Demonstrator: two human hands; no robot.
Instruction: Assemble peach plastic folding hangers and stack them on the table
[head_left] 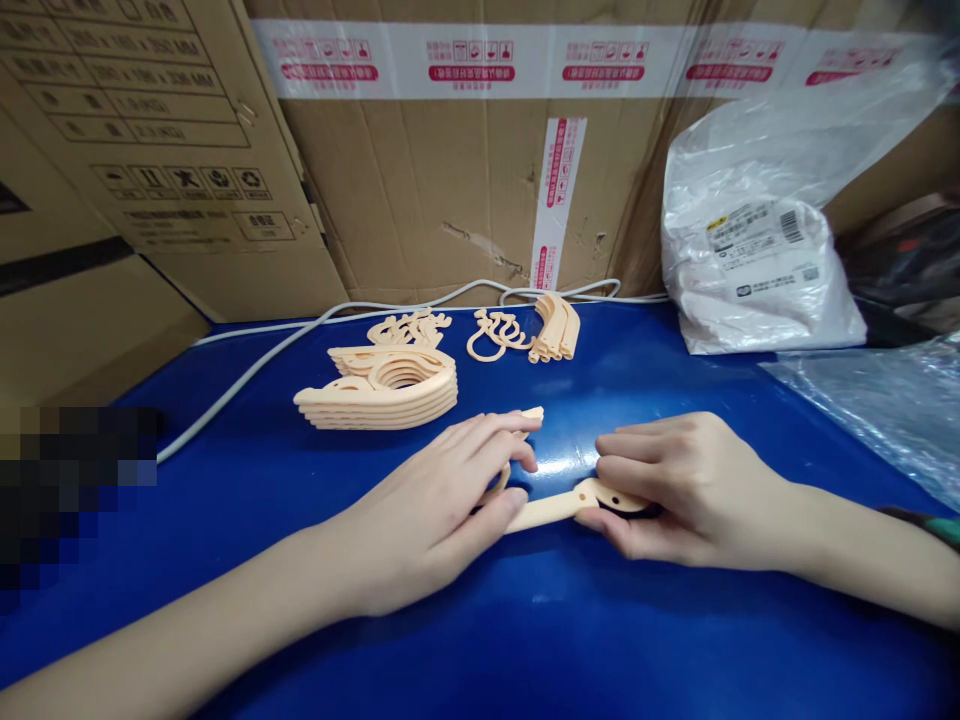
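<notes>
A cream plastic folding hanger (549, 510) spans the gap between my two hands, low over the blue tabletop. My left hand (442, 500) is closed around its left part, thumb on the near side; the fingers hide much of it, and pale ends poke out past the fingertips. Pinched in my right hand (686, 490) is the other arm of the hanger, close to a round pivot joint. Beyond my left hand lies a neat stack of folded hangers (390, 405). Loose hanger hooks (495, 335) and a bundle of curved hanger arms (556, 328) rest farther back.
More small cream pieces (409, 327) lie behind the stack. A white cable (277, 365) runs along the back and left of the blue table (525, 640). Cardboard boxes (435, 190) wall off the rear. At the right stand a white plastic bag (757, 270) and clear plastic film (892, 410).
</notes>
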